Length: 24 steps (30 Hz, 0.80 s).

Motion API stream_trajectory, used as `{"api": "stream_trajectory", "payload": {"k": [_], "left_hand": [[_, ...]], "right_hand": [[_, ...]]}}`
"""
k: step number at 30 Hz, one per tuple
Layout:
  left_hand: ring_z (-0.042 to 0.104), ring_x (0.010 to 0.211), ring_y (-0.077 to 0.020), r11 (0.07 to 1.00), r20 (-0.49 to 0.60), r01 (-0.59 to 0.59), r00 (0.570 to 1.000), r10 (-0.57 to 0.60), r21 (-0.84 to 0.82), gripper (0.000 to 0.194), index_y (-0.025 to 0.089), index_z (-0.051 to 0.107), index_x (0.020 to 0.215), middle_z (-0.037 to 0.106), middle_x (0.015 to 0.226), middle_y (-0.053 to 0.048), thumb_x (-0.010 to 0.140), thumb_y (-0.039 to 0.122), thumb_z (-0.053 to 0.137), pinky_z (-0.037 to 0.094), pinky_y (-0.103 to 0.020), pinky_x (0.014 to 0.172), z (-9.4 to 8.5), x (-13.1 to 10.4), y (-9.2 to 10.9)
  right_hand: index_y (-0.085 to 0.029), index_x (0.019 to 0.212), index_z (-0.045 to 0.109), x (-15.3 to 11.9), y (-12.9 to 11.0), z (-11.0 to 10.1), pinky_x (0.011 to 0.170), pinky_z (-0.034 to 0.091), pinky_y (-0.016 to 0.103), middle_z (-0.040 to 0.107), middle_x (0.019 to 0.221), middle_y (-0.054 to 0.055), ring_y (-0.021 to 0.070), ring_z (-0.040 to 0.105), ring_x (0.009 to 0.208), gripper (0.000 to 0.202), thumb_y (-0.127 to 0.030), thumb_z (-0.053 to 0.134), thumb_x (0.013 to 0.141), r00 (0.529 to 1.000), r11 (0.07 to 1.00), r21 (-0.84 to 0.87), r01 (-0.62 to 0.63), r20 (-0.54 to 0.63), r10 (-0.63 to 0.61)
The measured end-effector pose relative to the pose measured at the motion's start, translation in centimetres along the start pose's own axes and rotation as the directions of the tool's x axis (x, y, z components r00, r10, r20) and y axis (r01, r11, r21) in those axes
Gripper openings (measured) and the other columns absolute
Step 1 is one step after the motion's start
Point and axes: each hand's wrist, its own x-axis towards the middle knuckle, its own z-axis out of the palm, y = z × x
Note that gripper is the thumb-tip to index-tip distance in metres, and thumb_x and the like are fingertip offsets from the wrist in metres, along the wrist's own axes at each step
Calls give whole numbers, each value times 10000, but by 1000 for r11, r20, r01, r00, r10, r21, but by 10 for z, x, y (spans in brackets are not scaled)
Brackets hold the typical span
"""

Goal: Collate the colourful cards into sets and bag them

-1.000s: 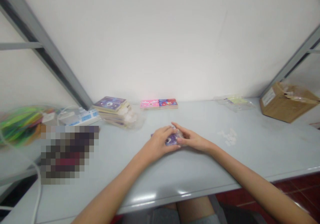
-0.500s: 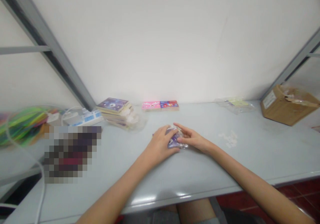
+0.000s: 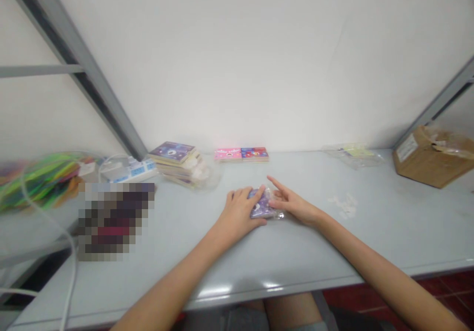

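Tabletop (image 3: pixel 303 257), purple pack (image 3: pixel 261 206) in bag (image 3: pixel 280 215)

A cardboard box (image 3: pixel 425 162) with a white label (image 3: pixel 406 148) stood at the right of the grey table (image 3: pixel 392 222). On the left, a power strip (image 3: pixel 139 170) lay near blurred multicoloured strips (image 3: pixel 44 183); a white cable (image 3: pixel 74 267) hung in the foreground.

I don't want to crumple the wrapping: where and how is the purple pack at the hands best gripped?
I'd take the purple pack by its near and far edges, coming from the left, where the left hand is: it looks flat and straight-edged, while loose clear wrapping sticks out on the right, by the right hand.
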Motion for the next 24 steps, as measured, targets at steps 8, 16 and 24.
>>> {"api": "stream_trajectory", "payload": {"k": [8,16,24], "left_hand": [[395,1135,-288,993,-46,-120,992,120,16,722,200,322,1321,442,1224,-153,710,397,651,265,-468,946,-2,2,-3],[178,1299,-302,992,-445,-125,886,127,34,540,197,332,1311,285,1380,-152,817,314,517,212,-482,1001,-14,3,-4],[583,823,-147,902,-332,-412,875,352,-128,201,173,600,951,655,854,-39,870,216,421,403,-297,786,-10,1,3]], "right_hand": [[-181,1110,541,-7,-10,1,665,509,275,619,1013,79,167,602,839,408,-313,626,734,971,974,79,-212,133,200],[-172,942,608,23,-27,5,702,510,283,640,952,55,148,595,793,273,-290,638,698,989,975,217,37,-151,-3],[-167,804,478,105,-103,66,742,522,301,545,788,-18,81,525,726,229,-263,645,681,964,943,237,232,-187,-191]]}}
